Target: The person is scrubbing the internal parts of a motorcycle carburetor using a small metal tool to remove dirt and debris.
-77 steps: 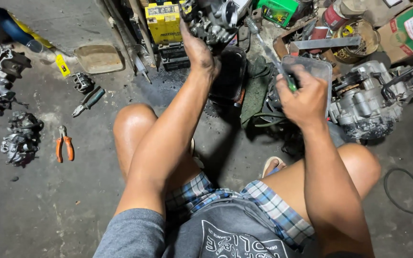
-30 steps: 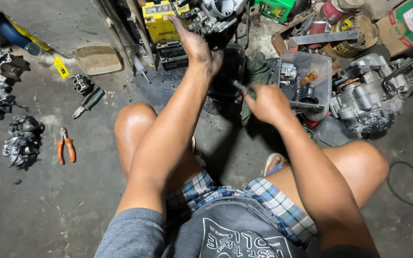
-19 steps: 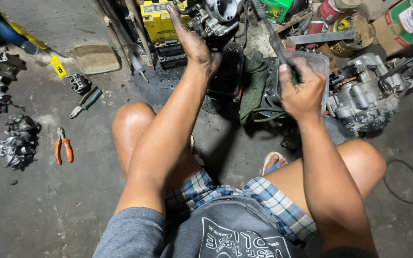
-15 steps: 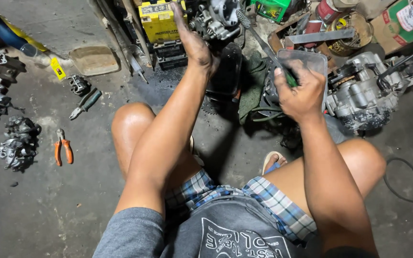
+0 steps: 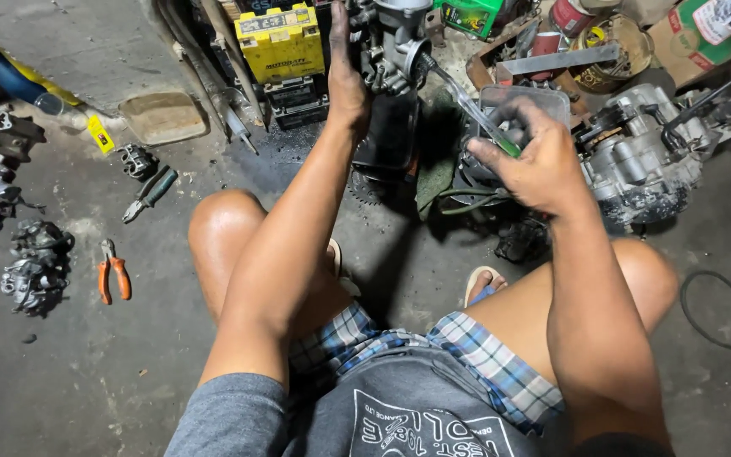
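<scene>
Since half a second ago the right hand [image 5: 539, 165] has turned the screwdriver [image 5: 471, 110] so its tip now meets the carburetor [image 5: 391, 42], where before the tool was tucked in the fist over the plastic tub [image 5: 526, 97]. The left hand [image 5: 344, 72] keeps its place, fingers stretched flat against the carburetor's left side, steadying it rather than wrapping it. The right grip is closed around the screwdriver's green handle, the clear shaft slanting up and left. The carburetor sits at the top middle of the view, just right of a yellow battery [image 5: 281, 42] and above a dark cloth. An engine case [image 5: 636, 156] lies to the right of the right hand. On the concrete floor [image 5: 112, 381] to the left lie orange pliers [image 5: 112, 271], a second pair with dark handles [image 5: 150, 195] and several greasy metal parts [image 5: 35, 267], well apart from both hands.
</scene>
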